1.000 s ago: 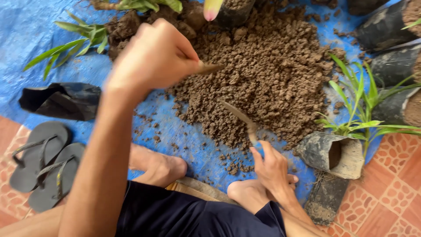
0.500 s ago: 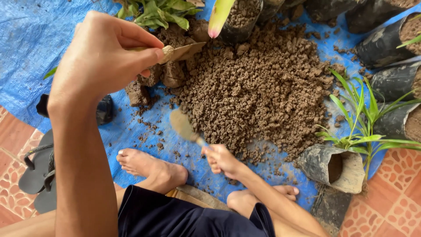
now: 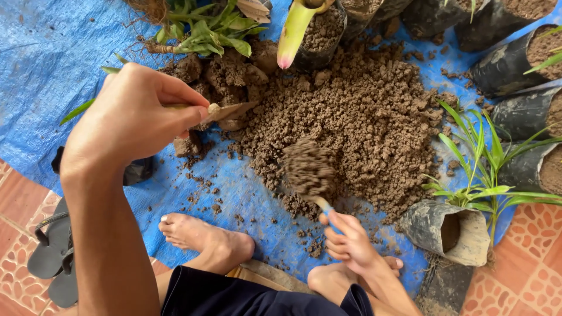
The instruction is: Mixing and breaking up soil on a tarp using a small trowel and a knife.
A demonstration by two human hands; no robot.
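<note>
On the blue tarp (image 3: 52,64) spread over the tiled floor (image 3: 527,257), seen from the head camera, a wide heap of crumbly brown soil (image 3: 363,117) lies in front of the seated person. The right hand (image 3: 348,243) sits low, just beside the near edge of the heap, its grip pinching the blue handle of a small trowel (image 3: 308,169); the blade is loaded with soil, blurred, and raised just over the heap's near side. The left hand (image 3: 137,120) is higher and nearer the camera, its grip pressed around a second flat tool (image 3: 225,111), thumb and forefinger clamping it; the soiled tip points right toward the clods (image 3: 225,73) at the heap's left edge. Whether that tip touches the clods I cannot tell.

Beyond the clods lies a leafy uprooted plant (image 3: 205,29), roots to the left. A black grow bag (image 3: 319,35) filled with soil stands at the top of the heap with a yellow-green shoot tipped pink hanging from it. More filled black bags (image 3: 515,58) line the right edge, and a grassy plant (image 3: 480,158) leans out beside an emptied bag on its side (image 3: 448,225). Both bare feet (image 3: 205,237) rest on the tarp near the dark shorts (image 3: 234,295). Grey flip-flops (image 3: 50,257) lie on the tiles at the left, with a crumpled black bag (image 3: 137,169) just behind the left forearm.
</note>
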